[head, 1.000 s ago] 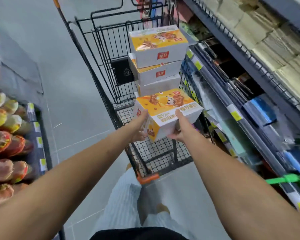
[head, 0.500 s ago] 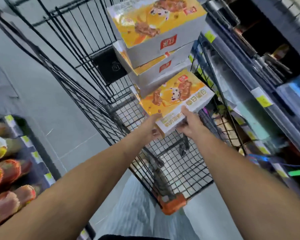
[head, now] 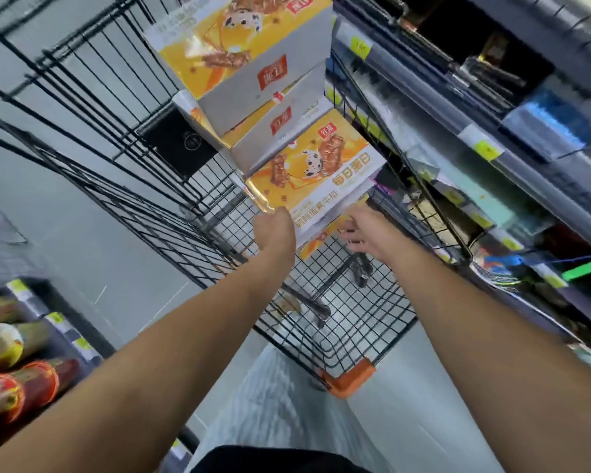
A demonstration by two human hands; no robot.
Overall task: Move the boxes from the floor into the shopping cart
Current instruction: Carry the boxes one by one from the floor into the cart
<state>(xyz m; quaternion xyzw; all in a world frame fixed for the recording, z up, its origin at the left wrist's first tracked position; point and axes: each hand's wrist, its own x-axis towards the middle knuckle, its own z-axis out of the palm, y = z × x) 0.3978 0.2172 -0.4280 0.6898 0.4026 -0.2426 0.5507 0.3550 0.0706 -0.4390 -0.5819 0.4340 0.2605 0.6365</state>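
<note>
Holding one box point(head: 316, 172) low inside the cart point(head: 133, 206), toward the right side of the basket, far edge against the foot of the stack point(head: 253, 73). Printed yellow top turned up, white sides below. Long axis lying from lower left to upper right of the view, crosswise to the cart's right wall, one short end just beside that wall. Cannot tell whether resting on the mesh or held just clear of it.

Two hands on it. Left hand point(head: 275, 228) curled at the near left corner, gripping it, fingers hidden behind the box. Right hand point(head: 364, 230) spread, fingers straight and apart, tips against the near long side.

In the stack, two boxes counted plainly, same print, red logos on the near sides. A pale strip beneath, perhaps a third, too hidden to say.

Farther out: one black plate point(head: 181, 145) on the cart's far end, one orange corner guard point(head: 350, 378) at the near end. To the right, a shelf point(head: 423, 100) close beside the cart, two yellow tags point(head: 485, 148) plainly seen on it. To the left, grey floor point(head: 48, 233), then red and yellow packets point(head: 21, 387) at the lower edge, blurred, count unsure.
</note>
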